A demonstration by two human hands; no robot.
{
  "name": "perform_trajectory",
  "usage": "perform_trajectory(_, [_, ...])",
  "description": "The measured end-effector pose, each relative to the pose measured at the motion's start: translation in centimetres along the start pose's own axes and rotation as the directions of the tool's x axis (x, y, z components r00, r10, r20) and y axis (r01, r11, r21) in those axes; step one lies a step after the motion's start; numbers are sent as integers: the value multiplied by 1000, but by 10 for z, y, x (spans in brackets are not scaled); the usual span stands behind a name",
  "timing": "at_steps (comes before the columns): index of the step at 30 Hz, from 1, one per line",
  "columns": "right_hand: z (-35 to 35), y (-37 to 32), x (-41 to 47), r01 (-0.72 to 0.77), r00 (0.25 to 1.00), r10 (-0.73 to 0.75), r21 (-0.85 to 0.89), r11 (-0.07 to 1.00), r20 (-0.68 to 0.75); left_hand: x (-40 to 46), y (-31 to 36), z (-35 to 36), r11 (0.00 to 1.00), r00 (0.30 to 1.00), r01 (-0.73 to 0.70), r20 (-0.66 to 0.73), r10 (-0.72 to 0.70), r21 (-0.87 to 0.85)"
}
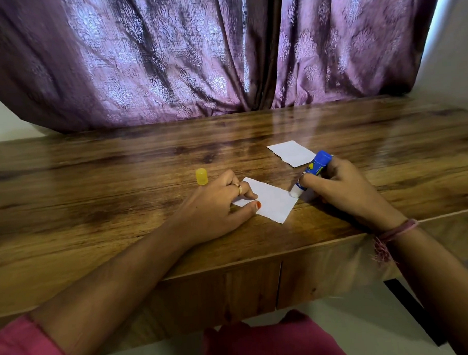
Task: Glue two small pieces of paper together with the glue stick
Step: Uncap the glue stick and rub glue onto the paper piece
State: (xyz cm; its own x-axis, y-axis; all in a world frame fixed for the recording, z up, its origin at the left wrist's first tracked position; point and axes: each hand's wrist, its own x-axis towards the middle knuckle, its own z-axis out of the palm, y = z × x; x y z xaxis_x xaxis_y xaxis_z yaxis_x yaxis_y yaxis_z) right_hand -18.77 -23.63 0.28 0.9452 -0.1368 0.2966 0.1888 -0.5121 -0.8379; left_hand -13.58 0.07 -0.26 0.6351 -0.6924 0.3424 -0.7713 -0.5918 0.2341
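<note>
Pink cloth [273, 340] at the bottom edge is nearest us, and a pink sleeve [18, 344] shows at the lower left. From there we follow both bare forearms up onto the wooden table [121, 181].

We see no container apart from the glue stick [313, 170] itself: a blue tube, uncapped, with its white glue end showing. Its yellow cap [201, 176] stands upright on the table just beyond our left hand [215, 204].

Our left hand lies palm down, fingers loosely bent, with fingertips and thumb pressing the left end of the near paper [273, 202], which lies flat by the front edge. We see a ring on one finger and orange polish on the thumbnail.

Our right hand [342, 186] is curled round the glue stick, holding it tilted, blue end up and away, white tip down. The tip touches the right corner of the near paper. A pink thread band [394, 231] circles that wrist.

The far paper [291, 152] lies flat and untouched farther back, just beyond the stick's blue end. Behind the table we see a purple patterned curtain [196, 53].
</note>
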Motion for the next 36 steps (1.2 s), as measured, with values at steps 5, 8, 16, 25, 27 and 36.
perform_trajectory(5, [1, -3, -3, 26, 1000, -25, -31, 999, 8, 0, 0, -1, 1000, 1000, 16, 2, -16, -8])
perform_trajectory(8, [1, -2, 0, 27, 999, -28, -31, 999, -25, 1, 0, -1, 1000, 1000, 19, 12, -19, -15])
perform_trajectory(16, [1, -4, -2, 77, 997, -78, -82, 994, -4, 1, 1, -1, 999, 999, 46, 9, -46, -14])
perform_trajectory(25, [2, -5, -5, 107, 993, -101, -99, 989, 69, 1, 2, -2, 998, 998, 57, 14, -56, -26])
perform_trajectory(27, [2, -8, -7, 127, 989, -117, -107, 986, 95, 2, 1, -1, 998, 998, 60, 21, -60, -20])
perform_trajectory(36, [2, -12, -9, 162, 982, -150, -103, 981, 116, 1, 1, -2, 996, 997, 78, 30, -77, -37])
